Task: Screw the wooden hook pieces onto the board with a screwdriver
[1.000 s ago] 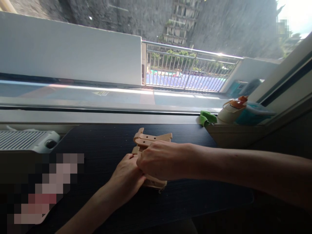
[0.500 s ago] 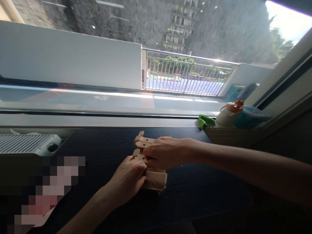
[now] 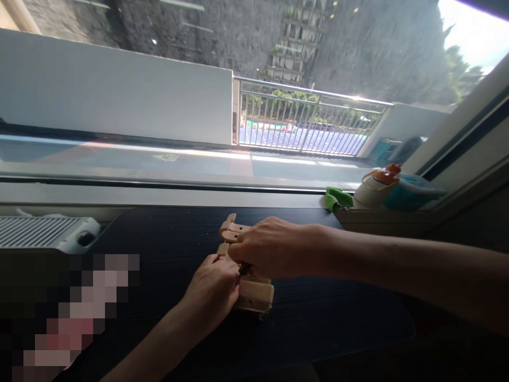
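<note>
A pale, wood-coloured assembly (image 3: 254, 294) with rounded arms and small dark holes lies on the dark table. My left hand (image 3: 217, 281) is closed at its near left side, gripping it. Over its middle, my right hand (image 3: 266, 246) is closed with the fingers bent down, pinching a small dark object (image 3: 244, 269) against the assembly. The kind of this dark object cannot be made out. A hooked end of the assembly sticks out beyond my knuckles at the far side; both hands cover its centre.
The dark table (image 3: 167, 233) stands against the windowsill (image 3: 199, 197). A green cloth (image 3: 338, 199), a white bottle with an orange top (image 3: 376, 188) and a teal container (image 3: 413, 192) sit at the right. A white ribbed unit (image 3: 43, 233) is at the left.
My right hand has turned and shifted slightly, and the small dark object now shows more clearly beneath its fingers. The left hand keeps its grip on the assembly.
</note>
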Demonstrator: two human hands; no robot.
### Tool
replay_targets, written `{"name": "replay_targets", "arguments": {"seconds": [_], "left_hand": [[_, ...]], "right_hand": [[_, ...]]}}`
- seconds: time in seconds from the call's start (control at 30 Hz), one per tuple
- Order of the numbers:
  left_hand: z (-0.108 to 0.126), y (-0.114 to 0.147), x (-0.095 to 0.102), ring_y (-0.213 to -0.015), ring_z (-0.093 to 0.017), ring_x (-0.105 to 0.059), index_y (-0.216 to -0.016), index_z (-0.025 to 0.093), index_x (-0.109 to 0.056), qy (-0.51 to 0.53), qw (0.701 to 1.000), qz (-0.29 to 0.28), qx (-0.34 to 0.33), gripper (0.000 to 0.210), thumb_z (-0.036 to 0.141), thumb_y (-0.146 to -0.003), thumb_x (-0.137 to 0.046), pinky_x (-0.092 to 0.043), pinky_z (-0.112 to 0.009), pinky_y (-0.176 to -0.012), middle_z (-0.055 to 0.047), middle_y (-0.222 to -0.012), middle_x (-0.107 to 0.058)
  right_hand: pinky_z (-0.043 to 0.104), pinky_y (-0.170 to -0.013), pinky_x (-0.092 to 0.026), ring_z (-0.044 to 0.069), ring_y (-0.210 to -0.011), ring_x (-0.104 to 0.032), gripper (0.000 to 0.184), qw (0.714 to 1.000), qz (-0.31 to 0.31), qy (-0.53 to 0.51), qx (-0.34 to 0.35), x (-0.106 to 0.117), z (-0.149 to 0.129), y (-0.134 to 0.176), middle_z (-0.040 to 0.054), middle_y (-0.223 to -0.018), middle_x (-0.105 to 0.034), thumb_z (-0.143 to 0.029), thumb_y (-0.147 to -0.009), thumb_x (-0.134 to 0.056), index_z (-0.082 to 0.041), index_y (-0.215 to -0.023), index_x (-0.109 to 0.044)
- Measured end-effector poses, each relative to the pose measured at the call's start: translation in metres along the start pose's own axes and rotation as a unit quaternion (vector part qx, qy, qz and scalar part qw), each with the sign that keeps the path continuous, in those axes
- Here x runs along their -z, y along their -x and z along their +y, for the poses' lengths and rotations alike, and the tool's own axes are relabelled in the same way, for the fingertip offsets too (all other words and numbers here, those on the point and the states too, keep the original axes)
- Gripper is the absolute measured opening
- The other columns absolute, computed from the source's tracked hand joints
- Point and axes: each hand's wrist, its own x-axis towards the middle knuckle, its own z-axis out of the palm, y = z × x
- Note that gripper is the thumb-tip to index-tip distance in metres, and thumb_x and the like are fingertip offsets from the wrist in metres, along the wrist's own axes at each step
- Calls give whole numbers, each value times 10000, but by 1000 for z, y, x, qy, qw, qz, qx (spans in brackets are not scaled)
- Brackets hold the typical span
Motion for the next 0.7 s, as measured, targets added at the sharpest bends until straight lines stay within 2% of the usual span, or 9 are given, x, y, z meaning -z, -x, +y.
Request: {"name": "replay_targets", "arguments": {"seconds": [0.1,0.2,0.3,0.47,0.57,0.63,0.7], "left_hand": [[2,0,2,-918,-212,-606,-701,192,-632,7,1000,5,9,157,113,-747,-505,-397,-348,-858,-53,-795,-677],[2,0,4,-928,-205,-609,-751,208,-650,16,1000,10,-4,194,83,-719,-505,-395,-350,-870,-42,-854,-690],[1,0,3,-887,-210,-620,-771,198,-658,4,1000,10,-12,211,84,-731,-485,-401,-370,-871,-52,-853,-694],[2,1,3,-899,-233,-616,-732,185,-662,-17,1000,10,2,179,113,-746,-498,-422,-357,-828,-75,-832,-695],[3,0,4,-894,-222,-618,-746,189,-654,-19,1000,2,6,176,110,-739,-497,-415,-359,-848,-64,-848,-698],[3,0,4,-887,-217,-620,-733,188,-645,-21,1000,-8,6,180,112,-743,-483,-406,-367,-866,-61,-846,-697],[3,0,3,-875,-213,-620,-723,184,-639,-24,1000,-12,7,182,119,-753,-472,-400,-372,-876,-67,-838,-693]], "right_hand": [[253,-575,-391,196,-841,-617,139,1000,0,4,16,-4,0,-2,103,-940,-666,-73,-825,-525,-113,-886,-643],[263,-559,-390,200,-809,-620,162,1000,21,19,-8,-8,-2,-5,126,-916,-663,-99,-857,-489,-95,-819,-647],[268,-538,-385,205,-802,-616,160,999,15,29,-25,-5,-4,-4,121,-944,-661,-134,-861,-496,-112,-855,-654],[261,-586,-385,160,-757,-596,154,999,-36,13,21,1,-8,-3,85,-897,-667,-57,-833,-515,-106,-860,-658],[276,-617,-402,166,-754,-595,180,1000,-2,16,8,-6,-7,-4,112,-847,-660,-63,-859,-478,-77,-827,-655],[281,-604,-410,186,-783,-602,155,999,29,11,-12,-9,-5,-3,128,-887,-657,-120,-863,-502,-80,-889,-650],[274,-586,-415,197,-821,-609,170,999,26,6,-21,-9,-2,-2,128,-965,-653,-151,-851,-533,-100,-978,-634]]}}
